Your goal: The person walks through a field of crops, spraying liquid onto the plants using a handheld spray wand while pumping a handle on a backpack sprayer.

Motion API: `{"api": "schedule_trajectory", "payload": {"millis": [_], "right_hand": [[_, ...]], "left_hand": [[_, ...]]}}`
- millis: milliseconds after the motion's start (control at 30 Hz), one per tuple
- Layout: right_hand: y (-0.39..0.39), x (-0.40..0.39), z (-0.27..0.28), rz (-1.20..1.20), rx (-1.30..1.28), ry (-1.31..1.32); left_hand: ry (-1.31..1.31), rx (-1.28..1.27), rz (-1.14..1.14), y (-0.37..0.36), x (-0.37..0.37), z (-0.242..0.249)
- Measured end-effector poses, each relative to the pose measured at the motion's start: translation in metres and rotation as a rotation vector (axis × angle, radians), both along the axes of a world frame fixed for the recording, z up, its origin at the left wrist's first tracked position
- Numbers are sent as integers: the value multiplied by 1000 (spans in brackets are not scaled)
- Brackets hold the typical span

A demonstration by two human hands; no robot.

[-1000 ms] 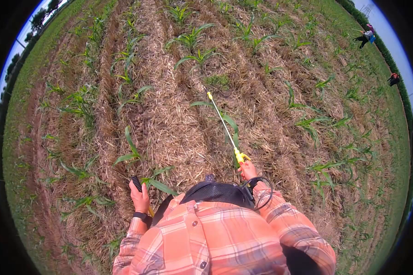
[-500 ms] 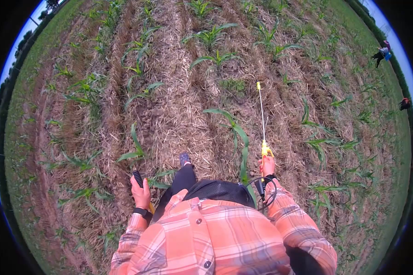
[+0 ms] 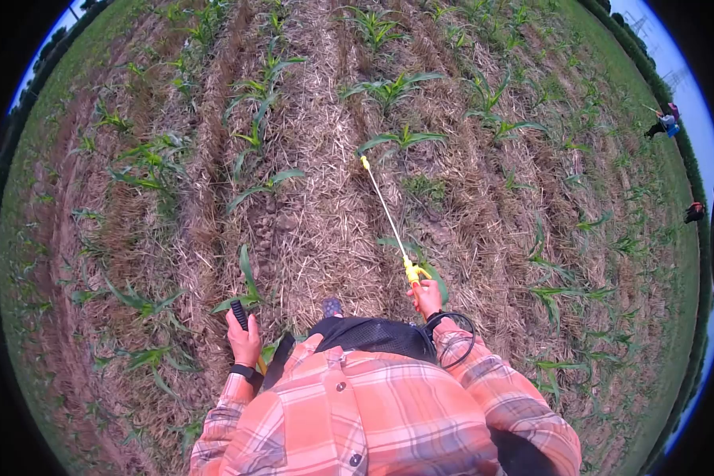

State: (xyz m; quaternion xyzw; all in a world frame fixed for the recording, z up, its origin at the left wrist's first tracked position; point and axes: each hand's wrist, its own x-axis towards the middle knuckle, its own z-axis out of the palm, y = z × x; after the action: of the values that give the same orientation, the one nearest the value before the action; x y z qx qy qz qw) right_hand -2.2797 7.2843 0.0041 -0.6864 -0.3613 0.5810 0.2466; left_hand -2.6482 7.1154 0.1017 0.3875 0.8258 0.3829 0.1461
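Observation:
My right hand (image 3: 427, 297) is closed round the handle of a spray wand (image 3: 385, 208). The wand has a yellow grip, a thin pale rod and a yellow nozzle, and it points forward and to the left over the straw. A dark hose loops beside my right wrist. In my left hand (image 3: 245, 339) is a black ribbed handle (image 3: 239, 315), its lower end hidden by the hand and sleeve. Near the nozzle stands a young corn plant (image 3: 404, 139). Another corn plant (image 3: 248, 278) grows just ahead of my left hand.
Rows of young corn run ahead, with straw-covered soil (image 3: 313, 230) between them. My shoe (image 3: 332, 307) shows beneath a dark bag (image 3: 373, 339) at my waist. Other people (image 3: 665, 123) are far off at the right edge, one of them a dark figure (image 3: 695, 212).
My right hand and the wand have swung left, so the nozzle moved from the right of the row to its left side. My left hand still holds the black handle.

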Motion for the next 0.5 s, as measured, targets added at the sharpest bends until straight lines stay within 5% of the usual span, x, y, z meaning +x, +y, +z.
{"api": "schedule_trajectory", "payload": {"millis": [500], "right_hand": [[83, -111, 35, 513, 92, 85]], "left_hand": [[-3, -16, 72, 60, -43, 18]]}}
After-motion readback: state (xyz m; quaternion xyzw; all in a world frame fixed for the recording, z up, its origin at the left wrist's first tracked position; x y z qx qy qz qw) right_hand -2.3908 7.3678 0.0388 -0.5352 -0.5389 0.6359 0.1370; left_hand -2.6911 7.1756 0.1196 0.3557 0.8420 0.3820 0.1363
